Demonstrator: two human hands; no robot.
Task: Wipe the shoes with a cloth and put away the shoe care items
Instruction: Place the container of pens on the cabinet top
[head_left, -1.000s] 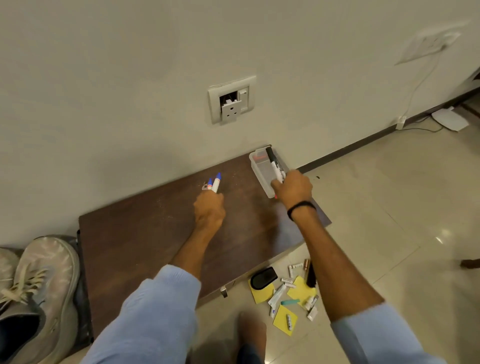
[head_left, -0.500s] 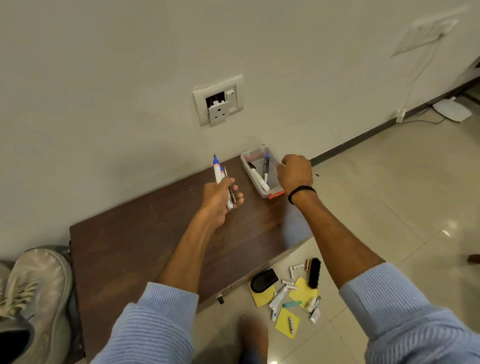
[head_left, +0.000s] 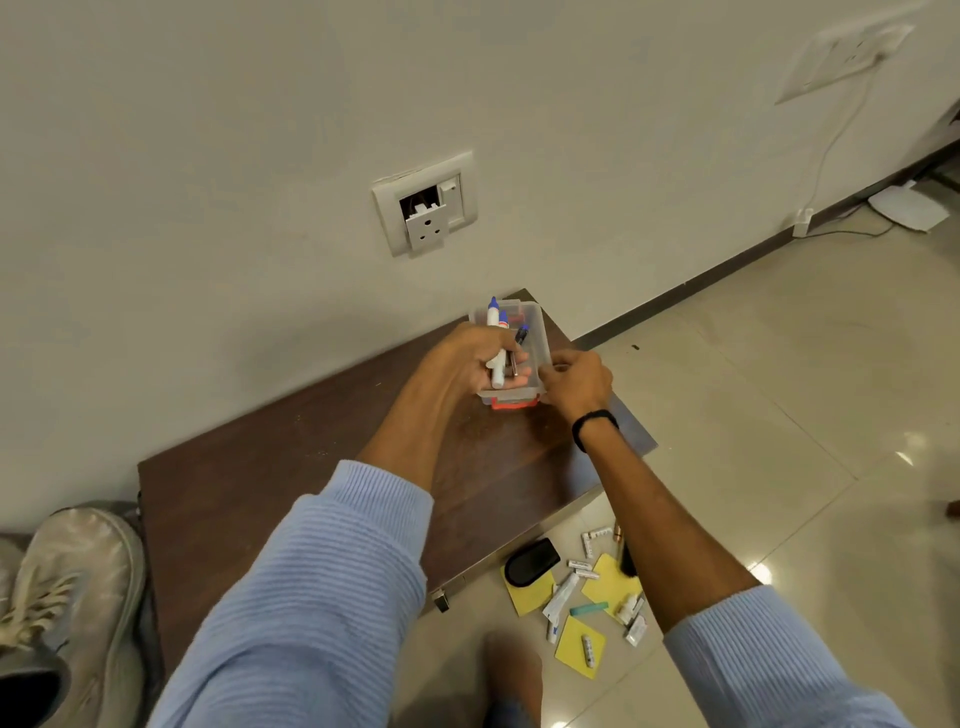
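My left hand (head_left: 480, 358) grips a white marker with a blue cap (head_left: 495, 332) and a thin dark pen, held over a small clear plastic box (head_left: 540, 338) on the brown wooden table (head_left: 311, 467). Another marker lies inside the box. My right hand (head_left: 574, 382) pinches the box's near right rim. A pale grey sneaker (head_left: 67, 603) sits at the lower left beside the table. On the floor lie yellow cloths (head_left: 610, 579), a black shoe brush (head_left: 531, 560) and several small tubes.
A wall socket (head_left: 426, 205) is set in the wall above the table. A white cable runs down the wall at right to a white device (head_left: 906, 208) on the tiled floor. My bare foot (head_left: 511, 675) stands near the scattered items.
My left hand carried the markers rightward until it was over the box. My right hand shifted from beside the box to its near right rim.
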